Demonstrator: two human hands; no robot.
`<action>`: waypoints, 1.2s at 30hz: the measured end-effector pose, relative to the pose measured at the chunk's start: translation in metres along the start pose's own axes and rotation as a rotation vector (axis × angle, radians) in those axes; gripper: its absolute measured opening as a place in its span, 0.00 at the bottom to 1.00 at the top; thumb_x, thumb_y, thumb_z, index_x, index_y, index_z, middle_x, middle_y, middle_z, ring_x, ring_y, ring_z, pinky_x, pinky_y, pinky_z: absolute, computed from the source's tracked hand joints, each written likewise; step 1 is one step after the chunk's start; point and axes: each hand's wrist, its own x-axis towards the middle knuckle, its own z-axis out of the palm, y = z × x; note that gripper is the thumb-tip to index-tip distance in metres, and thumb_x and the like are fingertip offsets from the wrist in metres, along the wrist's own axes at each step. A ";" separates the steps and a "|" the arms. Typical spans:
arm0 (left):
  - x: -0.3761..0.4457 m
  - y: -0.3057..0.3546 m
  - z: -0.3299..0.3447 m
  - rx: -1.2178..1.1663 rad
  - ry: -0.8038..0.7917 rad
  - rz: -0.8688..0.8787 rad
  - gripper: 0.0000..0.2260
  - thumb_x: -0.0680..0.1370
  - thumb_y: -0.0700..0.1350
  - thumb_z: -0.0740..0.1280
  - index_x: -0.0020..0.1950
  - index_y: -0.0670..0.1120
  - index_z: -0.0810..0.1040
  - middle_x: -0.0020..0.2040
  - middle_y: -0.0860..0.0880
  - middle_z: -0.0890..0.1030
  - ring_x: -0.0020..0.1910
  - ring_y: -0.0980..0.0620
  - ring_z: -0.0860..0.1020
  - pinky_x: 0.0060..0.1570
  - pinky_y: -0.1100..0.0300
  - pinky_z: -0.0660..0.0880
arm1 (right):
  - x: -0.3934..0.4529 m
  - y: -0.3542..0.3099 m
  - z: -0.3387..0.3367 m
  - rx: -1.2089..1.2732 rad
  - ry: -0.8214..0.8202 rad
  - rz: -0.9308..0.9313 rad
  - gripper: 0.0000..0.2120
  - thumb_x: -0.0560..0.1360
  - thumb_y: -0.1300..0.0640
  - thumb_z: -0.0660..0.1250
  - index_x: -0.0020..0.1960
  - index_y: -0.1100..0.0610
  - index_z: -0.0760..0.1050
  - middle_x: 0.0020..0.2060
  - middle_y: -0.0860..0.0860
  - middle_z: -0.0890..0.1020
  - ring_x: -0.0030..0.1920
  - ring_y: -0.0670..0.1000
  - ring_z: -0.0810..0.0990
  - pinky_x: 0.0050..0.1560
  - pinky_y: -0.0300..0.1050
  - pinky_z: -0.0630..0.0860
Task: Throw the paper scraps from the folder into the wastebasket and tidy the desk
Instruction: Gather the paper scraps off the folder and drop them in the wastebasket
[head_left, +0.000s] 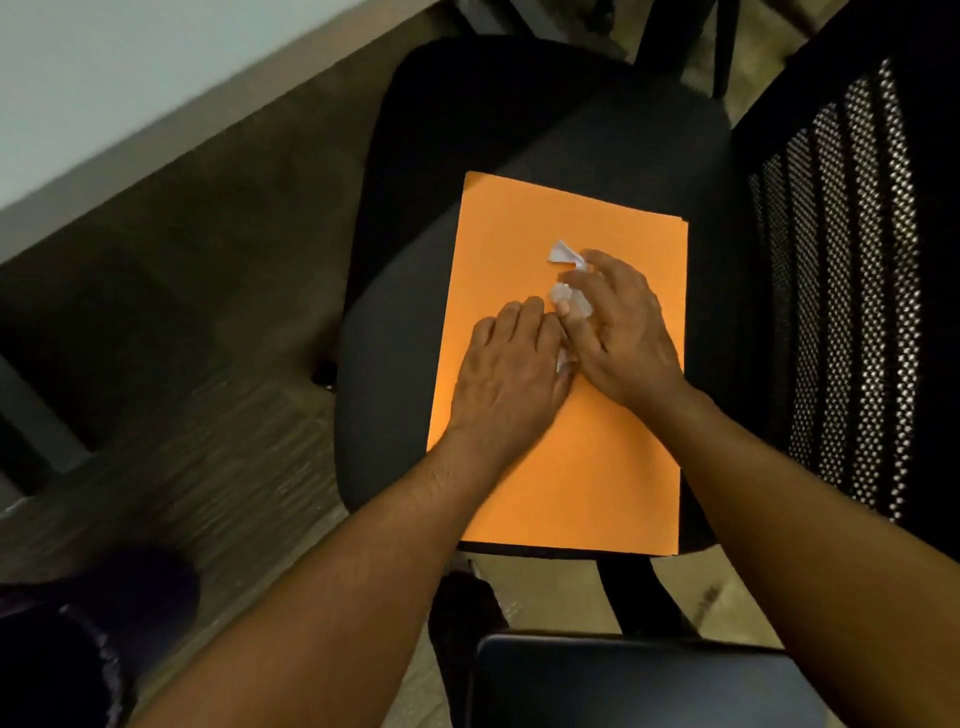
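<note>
Gathering: paper scraps on orange folder, chair seat
Left hand: lay flat, unclenched
Right hand: curled around scraps

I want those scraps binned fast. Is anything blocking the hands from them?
Nothing visible does. Both the left hand and right hand are already on the paper scraps atop the orange folder. No wastebasket is recognisable in view.

The single head-worn camera is looking steeply down from above and close in, facing the seat of a black office chair, taking in both forearms, floor at left and the chair's mesh back at right.
</note>
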 end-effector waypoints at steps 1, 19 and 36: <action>-0.002 -0.002 -0.001 0.006 0.016 0.002 0.13 0.81 0.50 0.61 0.60 0.43 0.74 0.59 0.43 0.76 0.56 0.45 0.74 0.52 0.50 0.70 | -0.004 -0.001 0.002 -0.002 0.013 -0.022 0.18 0.82 0.45 0.55 0.64 0.53 0.74 0.70 0.55 0.71 0.70 0.53 0.67 0.67 0.53 0.65; -0.017 -0.038 -0.025 -0.071 0.122 -0.048 0.20 0.78 0.51 0.70 0.29 0.42 0.75 0.26 0.44 0.75 0.21 0.43 0.73 0.22 0.59 0.65 | -0.012 -0.023 0.011 -0.194 0.165 -0.153 0.13 0.79 0.61 0.64 0.37 0.64 0.73 0.30 0.59 0.74 0.26 0.58 0.70 0.22 0.51 0.69; -0.163 -0.179 -0.130 -0.433 0.756 -0.741 0.26 0.81 0.42 0.62 0.27 0.57 0.56 0.22 0.60 0.57 0.18 0.57 0.60 0.23 0.68 0.53 | -0.005 -0.237 0.077 0.034 0.028 -0.778 0.13 0.78 0.61 0.63 0.35 0.63 0.72 0.30 0.57 0.75 0.25 0.57 0.72 0.23 0.48 0.68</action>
